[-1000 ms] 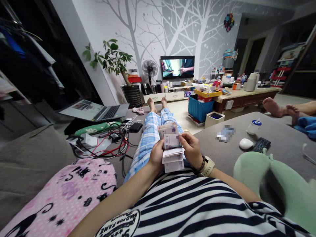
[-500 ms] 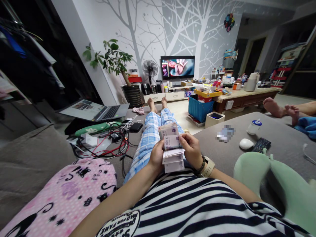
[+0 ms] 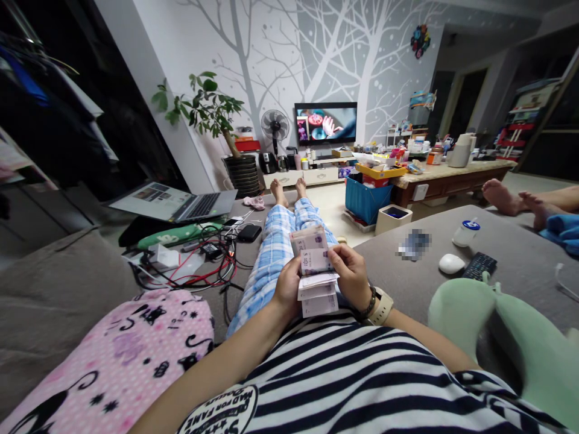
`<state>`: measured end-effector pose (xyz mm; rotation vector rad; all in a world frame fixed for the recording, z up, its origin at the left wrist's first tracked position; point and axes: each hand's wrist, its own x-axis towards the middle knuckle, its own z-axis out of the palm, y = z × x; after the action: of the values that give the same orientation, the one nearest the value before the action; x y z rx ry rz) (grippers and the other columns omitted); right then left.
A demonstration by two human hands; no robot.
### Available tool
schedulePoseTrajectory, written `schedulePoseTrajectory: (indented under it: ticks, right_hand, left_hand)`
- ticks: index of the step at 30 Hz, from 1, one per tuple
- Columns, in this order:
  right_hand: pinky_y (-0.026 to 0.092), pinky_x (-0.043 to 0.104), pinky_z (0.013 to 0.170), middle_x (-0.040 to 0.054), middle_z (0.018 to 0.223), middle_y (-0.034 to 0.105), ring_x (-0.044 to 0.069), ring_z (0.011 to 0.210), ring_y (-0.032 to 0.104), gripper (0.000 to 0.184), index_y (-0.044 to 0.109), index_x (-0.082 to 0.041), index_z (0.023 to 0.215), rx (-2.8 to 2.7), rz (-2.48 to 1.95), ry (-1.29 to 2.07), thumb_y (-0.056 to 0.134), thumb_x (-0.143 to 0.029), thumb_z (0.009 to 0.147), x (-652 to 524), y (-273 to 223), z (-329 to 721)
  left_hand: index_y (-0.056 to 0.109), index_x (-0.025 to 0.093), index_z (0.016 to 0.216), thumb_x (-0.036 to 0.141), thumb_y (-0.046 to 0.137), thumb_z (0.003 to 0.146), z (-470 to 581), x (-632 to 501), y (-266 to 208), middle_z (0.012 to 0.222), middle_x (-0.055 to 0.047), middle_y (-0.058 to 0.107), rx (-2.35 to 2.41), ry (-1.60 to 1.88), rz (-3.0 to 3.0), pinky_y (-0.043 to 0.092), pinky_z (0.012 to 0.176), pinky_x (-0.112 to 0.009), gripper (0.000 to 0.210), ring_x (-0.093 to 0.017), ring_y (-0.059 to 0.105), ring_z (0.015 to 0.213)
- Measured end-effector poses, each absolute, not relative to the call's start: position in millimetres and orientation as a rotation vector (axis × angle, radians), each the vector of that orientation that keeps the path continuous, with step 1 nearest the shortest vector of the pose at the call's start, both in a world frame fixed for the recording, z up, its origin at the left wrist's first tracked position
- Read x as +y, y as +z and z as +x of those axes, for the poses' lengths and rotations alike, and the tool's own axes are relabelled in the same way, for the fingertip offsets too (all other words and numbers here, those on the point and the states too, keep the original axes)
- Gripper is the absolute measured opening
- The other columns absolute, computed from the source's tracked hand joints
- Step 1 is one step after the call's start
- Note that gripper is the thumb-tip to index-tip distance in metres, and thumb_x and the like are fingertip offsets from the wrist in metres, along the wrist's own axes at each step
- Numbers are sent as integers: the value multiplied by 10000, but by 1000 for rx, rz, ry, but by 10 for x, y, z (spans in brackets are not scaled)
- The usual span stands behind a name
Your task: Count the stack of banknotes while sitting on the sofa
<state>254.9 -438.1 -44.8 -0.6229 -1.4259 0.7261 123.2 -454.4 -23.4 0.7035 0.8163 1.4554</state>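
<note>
Above my lap, a stack of pale purple banknotes is held between both hands. My left hand is closed around the notes' left edge, with its thumb on the front. At their right edge my right hand pinches a note between thumb and fingers. Several notes fan out below toward my striped shirt, and others stand up behind. Blue checked trousers lie under the hands. A bracelet and a pale watch are on my right wrist.
A laptop, tangled cables and a pink cushion are on my left. On my right lie a white mouse, a small keyboard, a lidded jar and a green neck pillow. Another person's feet rest farther right.
My hands and the banknotes stay almost in place. The other person's foot at the right has shifted slightly, and the television picture differs.
</note>
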Motion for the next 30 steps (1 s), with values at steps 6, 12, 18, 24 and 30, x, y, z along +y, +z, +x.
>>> schedulePoseTrajectory:
  ticks: [6,12,18,24,30]
  right_hand:
    - [346,277,599,-26,659,522,136,627,456,278,608,-199,760,-1433,-629,719,557,-391,955,-4391,-441,2553]
    - [328,279,588,-32,638,488,132,612,429,294,584,-200,737,-1442,-646,705,544,-393,956,-4406,-433,2557]
    - [328,277,590,-32,639,484,133,616,430,296,584,-198,740,-1440,-644,710,543,-398,954,-4404,-438,2558]
    - [333,277,589,-32,639,490,132,611,429,280,594,-199,762,-1431,-617,729,553,-399,952,-4394,-454,2554]
    - [338,281,583,-27,637,501,137,603,437,264,598,-207,765,-1434,-613,723,559,-394,946,-4387,-460,2555]
  left_hand:
    - [707,135,763,238,682,719,1242,-4565,-216,784,-76,770,843,1472,736,575,750,-342,114,-280,739,862]
    - [704,146,741,243,716,679,1245,-4598,-200,789,-80,769,861,1482,752,571,749,-344,116,-294,731,895]
    - [694,162,700,314,739,681,1248,-4611,-171,746,-68,757,915,1501,782,560,744,-324,159,-295,722,911]
    - [711,155,735,310,785,681,1249,-4624,-153,738,-65,760,913,1490,799,567,755,-335,179,-299,724,911]
    - [732,119,902,295,781,724,1222,-4550,-249,807,-96,777,822,1457,714,587,794,-393,255,-313,740,896]
